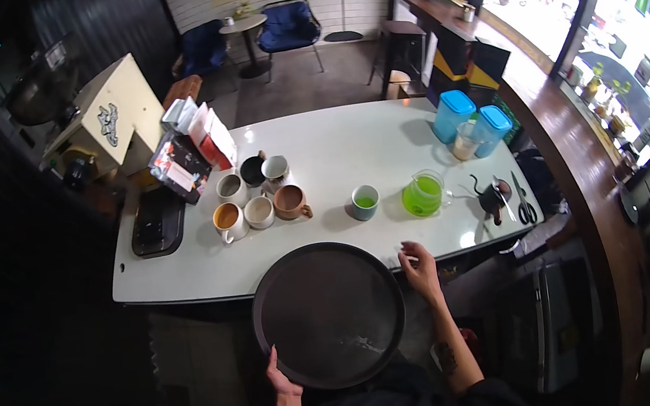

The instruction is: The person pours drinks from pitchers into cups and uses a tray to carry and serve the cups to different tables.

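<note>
A round dark serving tray [327,313] is held in front of my body, its far rim overlapping the counter's near edge. My left hand [282,374] is closed on the tray's left rim, thumb on top and the other fingers hidden beneath. To the right of the tray, at the counter's edge, my right hand [418,263] holds nothing, its fingers loosely bent and apart. Beyond it on the counter stand a glass pitcher [422,195] of green liquid and a cup [363,202] with green liquid inside. Several mugs [259,212] are grouped to the left of that cup.
On the white counter [334,144] are blue-lidded containers [456,116], a small dark long-spouted kettle [494,197] and scissors [525,205] at the right. Upright bags [209,136] and a dark inset tray [158,223] are at the left. Chairs [288,25] stand farther back.
</note>
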